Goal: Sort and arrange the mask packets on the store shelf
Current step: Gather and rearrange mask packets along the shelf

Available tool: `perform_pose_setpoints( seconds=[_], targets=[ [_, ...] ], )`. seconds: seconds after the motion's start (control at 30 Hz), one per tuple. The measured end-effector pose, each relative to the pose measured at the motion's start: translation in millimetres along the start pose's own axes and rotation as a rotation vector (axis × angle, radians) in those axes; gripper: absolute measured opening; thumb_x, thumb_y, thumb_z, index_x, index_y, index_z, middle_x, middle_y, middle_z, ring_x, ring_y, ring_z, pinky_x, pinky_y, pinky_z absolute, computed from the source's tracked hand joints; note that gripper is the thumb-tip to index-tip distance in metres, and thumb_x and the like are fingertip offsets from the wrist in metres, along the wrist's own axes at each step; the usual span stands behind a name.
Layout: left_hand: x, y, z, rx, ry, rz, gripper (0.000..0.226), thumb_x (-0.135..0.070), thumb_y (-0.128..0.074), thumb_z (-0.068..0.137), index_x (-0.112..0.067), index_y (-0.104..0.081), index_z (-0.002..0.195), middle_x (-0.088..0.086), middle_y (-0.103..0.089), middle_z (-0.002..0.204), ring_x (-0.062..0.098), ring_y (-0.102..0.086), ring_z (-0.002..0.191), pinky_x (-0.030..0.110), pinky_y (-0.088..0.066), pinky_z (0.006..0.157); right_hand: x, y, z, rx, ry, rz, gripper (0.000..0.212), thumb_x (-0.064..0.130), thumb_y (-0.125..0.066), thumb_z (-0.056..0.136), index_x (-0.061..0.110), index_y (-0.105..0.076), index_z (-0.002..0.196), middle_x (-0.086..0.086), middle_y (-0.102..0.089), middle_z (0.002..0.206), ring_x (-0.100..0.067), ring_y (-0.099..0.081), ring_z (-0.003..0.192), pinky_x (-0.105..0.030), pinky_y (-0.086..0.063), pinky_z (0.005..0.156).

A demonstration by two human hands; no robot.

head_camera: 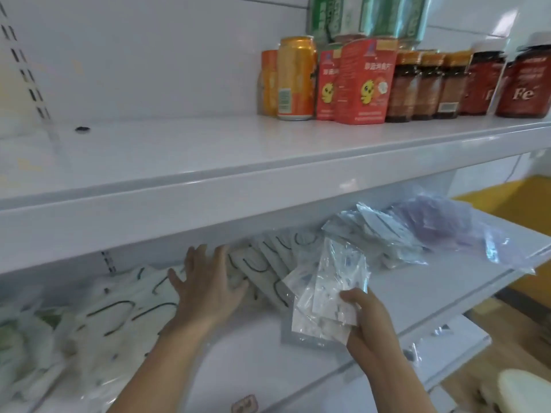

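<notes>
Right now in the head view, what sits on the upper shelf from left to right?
Orange can → red boxes with a yellow chick → brown bottles → dark red bottles marked Fe.

Lower shelf: near strip at centre and right is bare and passable. Far side is blocked by a leaning row of mask packets, with loose packets crowding the left. Upper shelf: left portion open; cans, boxes and bottles occupy the far right.
</notes>
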State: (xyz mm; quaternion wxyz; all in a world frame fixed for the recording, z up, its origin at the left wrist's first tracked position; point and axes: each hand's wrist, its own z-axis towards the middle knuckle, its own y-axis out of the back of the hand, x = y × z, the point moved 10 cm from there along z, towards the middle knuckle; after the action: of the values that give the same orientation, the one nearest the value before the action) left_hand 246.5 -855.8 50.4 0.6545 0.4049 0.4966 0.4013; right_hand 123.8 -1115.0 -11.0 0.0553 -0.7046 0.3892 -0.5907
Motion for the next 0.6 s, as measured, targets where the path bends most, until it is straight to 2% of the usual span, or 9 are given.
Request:
perform_pose_setpoints(
  seconds=[0.1, 0.17, 0.23, 0.3, 0.37, 0.43, 0.53, 0.6],
  targets=[
    [-86.0, -35.8, 5.6, 0.028, -0.151, -0.026, 0.072, -0.050, -0.052, 0.089, -0.033, -0.024, 0.153, 0.004, -0.012, 0.162, 0.025, -0.004, 0.154, 0.064, -0.009, 0.120, 37.4, 39.4, 32.6, -0.058, 0.034, -0.030, 0.038, -0.008, -0.054, 0.088, 0.011, -0.068, 0.117, -0.018, -0.074, 0.102, -0.040, -0.070, 0.091, -0.069, -0.055, 0.085],
    [-135.4, -63.3, 7.1, 0.098, -0.229, -0.048, 0.072, -0.044, -0.052, 0.092, -0.031, -0.021, 0.155, 0.001, -0.006, 0.165, 0.022, 0.001, 0.155, 0.058, -0.001, 0.122, 62.4, 65.7, 56.7, -0.112, 0.040, -0.038, 0.035, -0.010, -0.056, 0.087, 0.007, -0.066, 0.117, -0.019, -0.072, 0.098, -0.038, -0.070, 0.085, -0.070, -0.054, 0.087],
    [-173.6, -80.6, 5.5, 0.124, -0.281, -0.054, 0.069, -0.040, -0.051, 0.095, -0.029, -0.019, 0.155, -0.004, -0.003, 0.164, 0.018, 0.004, 0.155, 0.055, -0.002, 0.124, 90.9, 81.2, 81.9, -0.135, 0.058, -0.025, 0.033, -0.012, -0.056, 0.087, 0.004, -0.064, 0.114, -0.018, -0.069, 0.094, -0.036, -0.068, 0.079, -0.069, -0.053, 0.088],
    [-198.9, -92.3, 5.0, 0.138, -0.301, -0.059, 0.063, -0.037, -0.048, 0.097, -0.032, -0.020, 0.152, -0.009, -0.004, 0.162, 0.016, 0.005, 0.155, 0.052, -0.005, 0.124, 118.1, 85.4, 109.1, -0.146, 0.074, 0.000, 0.031, -0.014, -0.055, 0.086, 0.003, -0.063, 0.111, -0.016, -0.070, 0.087, -0.033, -0.068, 0.074, -0.065, -0.056, 0.086],
    [-212.6, -102.0, 8.6, 0.169, -0.292, -0.059, 0.059, -0.036, -0.047, 0.098, -0.036, -0.020, 0.151, -0.010, -0.005, 0.162, 0.015, 0.005, 0.154, 0.052, -0.005, 0.124, 140.6, 79.2, 140.8, -0.129, 0.081, -0.010, 0.026, -0.012, -0.056, 0.087, 0.002, -0.064, 0.106, -0.011, -0.069, 0.076, -0.028, -0.067, 0.065, -0.051, -0.061, 0.076],
    [-218.3, -109.9, 13.7, 0.194, -0.262, -0.073, 0.059, -0.035, -0.046, 0.098, -0.037, -0.022, 0.151, -0.010, -0.006, 0.164, 0.015, 0.004, 0.155, 0.053, -0.005, 0.123, 152.0, 69.0, 173.5, -0.084, 0.058, -0.047, 0.023, -0.002, -0.064, 0.084, 0.000, -0.065, 0.107, -0.013, -0.068, 0.079, -0.028, -0.066, 0.065, -0.037, -0.057, 0.065],
    [-216.9, -115.7, 13.6, 0.189, -0.225, -0.046, 0.058, -0.037, -0.046, 0.097, -0.037, -0.025, 0.150, -0.009, -0.017, 0.161, 0.018, -0.008, 0.153, 0.051, -0.011, 0.121, 155.3, 67.9, 206.2, -0.107, 0.007, -0.184, 0.025, 0.014, -0.072, 0.083, 0.008, -0.063, 0.106, -0.010, -0.056, 0.089, -0.023, -0.054, 0.072, -0.032, -0.044, 0.064],
    [-210.9, -119.6, 14.9, 0.187, -0.206, -0.023, 0.058, -0.038, -0.046, 0.094, -0.038, -0.027, 0.149, -0.009, -0.025, 0.156, 0.019, -0.017, 0.149, 0.050, -0.018, 0.118, 157.4, 78.0, 204.8, -0.170, 0.067, -0.329, 0.032, 0.015, -0.068, 0.088, 0.006, -0.061, 0.118, -0.008, -0.056, 0.096, -0.024, -0.055, 0.078, -0.035, -0.045, 0.073]
  ],
)
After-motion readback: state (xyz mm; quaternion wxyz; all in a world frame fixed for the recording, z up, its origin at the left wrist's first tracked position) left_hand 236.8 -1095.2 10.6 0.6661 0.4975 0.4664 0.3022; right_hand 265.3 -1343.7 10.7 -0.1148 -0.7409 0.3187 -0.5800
